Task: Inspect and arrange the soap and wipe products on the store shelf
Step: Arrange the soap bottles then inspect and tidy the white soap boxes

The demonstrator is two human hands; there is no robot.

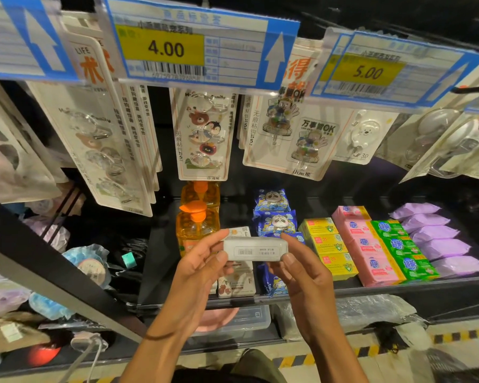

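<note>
- A slim white box is held up in front of the shelf's front edge, between the orange pump bottles and the blue panda-print wipe packs, and above a row of cherry-print boxes.
- Its long axis runs left to right, nearly level. One narrow side, with a barcode label and small print, faces the camera.
- The left hand pinches the box's left end. The thumb lies on the near side by the barcode and the fingers are curled over the far top edge.
- The right hand pinches the right end the same way, with the thumb on the near lower corner and the forefinger on top.
- The black shelf carries rows running front to back. To the right of the wipe packs are yellow soap boxes, then pink soap boxes, green soap boxes and purple soft packs.
- Cards of adhesive hooks hang above the shelf.
- Over them are price tags reading 4.00 and 5.00.
</note>
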